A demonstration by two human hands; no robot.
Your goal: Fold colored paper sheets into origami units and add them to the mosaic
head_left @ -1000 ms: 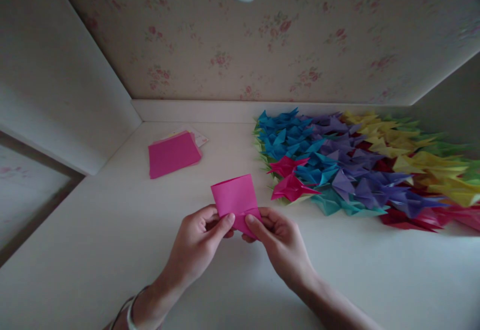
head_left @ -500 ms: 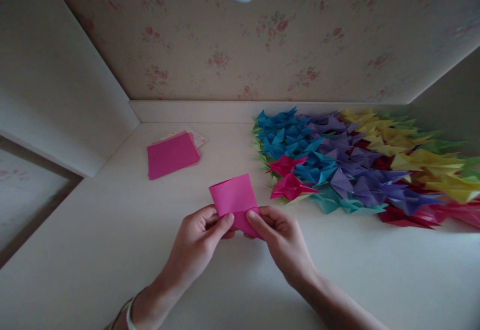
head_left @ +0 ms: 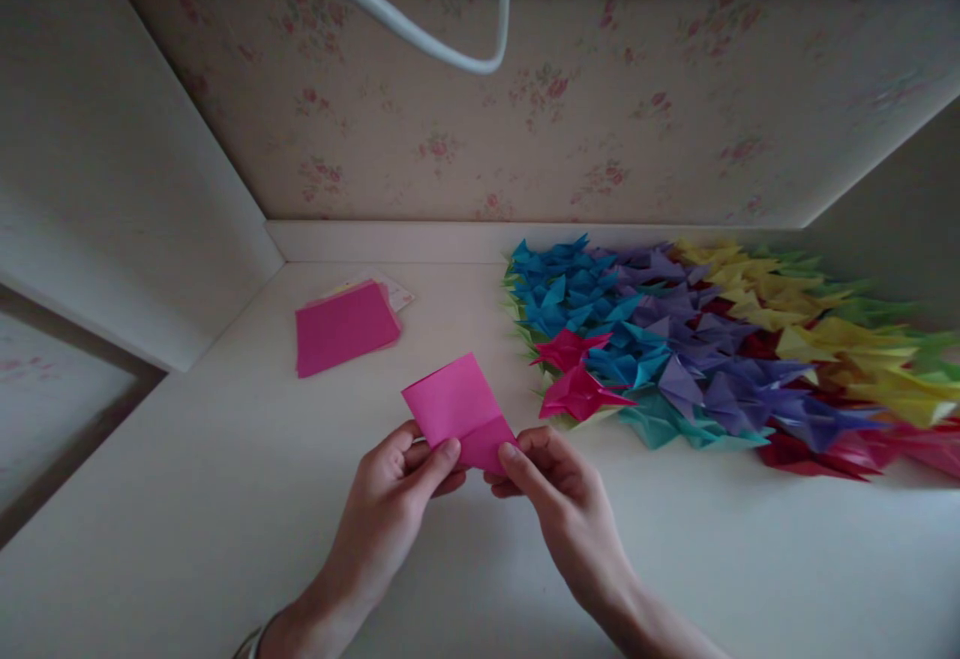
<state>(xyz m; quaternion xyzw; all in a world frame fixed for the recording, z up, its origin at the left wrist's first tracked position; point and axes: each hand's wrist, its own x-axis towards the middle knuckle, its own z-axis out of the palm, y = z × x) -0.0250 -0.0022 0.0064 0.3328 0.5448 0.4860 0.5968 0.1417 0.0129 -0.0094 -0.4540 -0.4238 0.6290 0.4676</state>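
Observation:
A folded sheet of pink origami paper (head_left: 459,399) is held in the air over the white desk, with a crease running across its lower part. My left hand (head_left: 401,484) pinches its lower left edge, thumb on top and fingers underneath. At the lower right corner my right hand (head_left: 551,479) grips it between thumb and bent fingers. Behind the paper to the left lies a stack of magenta paper sheets (head_left: 346,329). Two pink folded paper cranes (head_left: 581,391) sit right of the paper, at the near left of a large colourful group.
Rows of folded paper cranes in blue (head_left: 562,284), purple (head_left: 697,319), yellow (head_left: 847,344) and red (head_left: 817,454) cover the right side of the desk (head_left: 225,499). A white cable (head_left: 420,34) hangs in front of the floral wall (head_left: 540,139). A white panel (head_left: 135,159) stands at left.
The pink paper has turned anticlockwise and its top has shifted left, with both hands still on it. The view has tilted upward, showing more of the cable.

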